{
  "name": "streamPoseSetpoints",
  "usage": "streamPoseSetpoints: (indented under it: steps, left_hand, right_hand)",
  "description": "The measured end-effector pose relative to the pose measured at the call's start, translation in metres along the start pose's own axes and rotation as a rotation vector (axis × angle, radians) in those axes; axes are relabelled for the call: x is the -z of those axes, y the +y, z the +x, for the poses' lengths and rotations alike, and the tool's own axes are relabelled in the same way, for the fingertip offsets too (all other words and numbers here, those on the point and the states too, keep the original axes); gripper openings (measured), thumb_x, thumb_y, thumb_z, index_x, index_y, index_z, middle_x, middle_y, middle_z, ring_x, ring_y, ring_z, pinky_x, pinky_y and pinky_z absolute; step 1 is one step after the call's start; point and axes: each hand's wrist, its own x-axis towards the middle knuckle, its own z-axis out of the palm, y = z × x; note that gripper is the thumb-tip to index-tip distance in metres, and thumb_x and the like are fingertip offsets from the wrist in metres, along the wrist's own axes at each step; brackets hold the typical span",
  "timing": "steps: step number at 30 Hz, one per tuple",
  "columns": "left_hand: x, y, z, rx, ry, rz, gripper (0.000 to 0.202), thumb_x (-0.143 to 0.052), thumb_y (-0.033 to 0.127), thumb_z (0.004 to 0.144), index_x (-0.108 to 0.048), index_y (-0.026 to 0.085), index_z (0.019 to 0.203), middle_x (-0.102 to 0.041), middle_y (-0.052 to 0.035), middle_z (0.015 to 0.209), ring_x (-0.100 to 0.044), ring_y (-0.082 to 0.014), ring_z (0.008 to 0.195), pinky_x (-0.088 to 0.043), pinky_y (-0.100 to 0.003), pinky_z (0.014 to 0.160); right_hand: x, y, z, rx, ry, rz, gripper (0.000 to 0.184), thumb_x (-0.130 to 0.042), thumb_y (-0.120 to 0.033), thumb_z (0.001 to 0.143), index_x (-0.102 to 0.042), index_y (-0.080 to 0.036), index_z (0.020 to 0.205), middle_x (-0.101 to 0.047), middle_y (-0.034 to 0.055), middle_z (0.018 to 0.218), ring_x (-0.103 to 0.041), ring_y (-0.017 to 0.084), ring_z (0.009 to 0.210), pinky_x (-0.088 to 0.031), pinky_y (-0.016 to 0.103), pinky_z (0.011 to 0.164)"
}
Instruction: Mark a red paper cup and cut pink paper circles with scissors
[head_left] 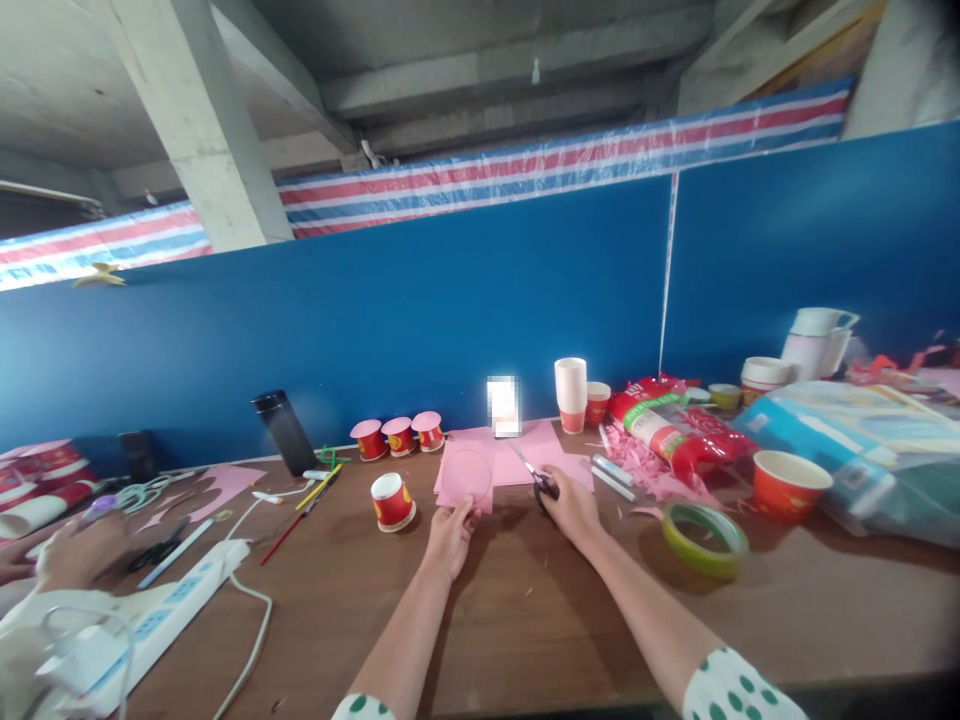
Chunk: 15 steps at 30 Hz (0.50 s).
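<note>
My left hand [451, 535] pinches the lower edge of a pink paper sheet [466, 476], which has a circle drawn on it. In my right hand [574, 505] is a pair of scissors [534, 467], fingers wrapped round the dark handles and blades pointing up and left. More pink paper [536, 450] lies flat behind both hands. To the left of my left hand stands an upside-down red paper cup [393, 503]. Farther back sit three red cups [399, 437] topped with pink paper discs.
A tape roll [705, 540], a red cup [791, 485] and plastic bags [847, 450] lie on the right. Stacked cups [571, 395] stand against the blue partition [450, 310]. At left are a power strip [180, 605], a black bottle [285, 432] and another person's hand [86, 550].
</note>
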Motion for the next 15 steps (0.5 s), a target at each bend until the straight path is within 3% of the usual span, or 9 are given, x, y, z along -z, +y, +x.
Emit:
streamPoseSetpoints:
  steps: [8,15]
  left_hand:
    - [0.0001,-0.0004,0.0004,0.008,0.007,0.001,0.012,-0.071,0.007,0.062,-0.059,0.010,0.064,-0.063,-0.0022,0.064,-0.058,-0.0081,0.057,-0.049,-0.017,0.056]
    - [0.0006,-0.0007,0.0015,0.003,0.007,0.003,0.010,-0.070,0.007,0.062,-0.060,0.010,0.065,-0.063,-0.0026,0.064,-0.058,-0.0079,0.057,-0.049,-0.017,0.056]
  right_hand:
    - [-0.0012,-0.0019,-0.0016,0.065,-0.040,0.077,0.038,-0.053,-0.027,0.077,-0.052,-0.022,0.115,-0.067,0.0000,0.075,-0.063,0.018,0.070,-0.044,0.025,0.064]
    - [-0.0050,0.0020,0.0018,0.071,-0.031,0.134,0.028,-0.054,-0.025,0.074,-0.059,-0.019,0.101,-0.069,0.0039,0.084,-0.064,0.020,0.080,-0.046,0.027,0.071]
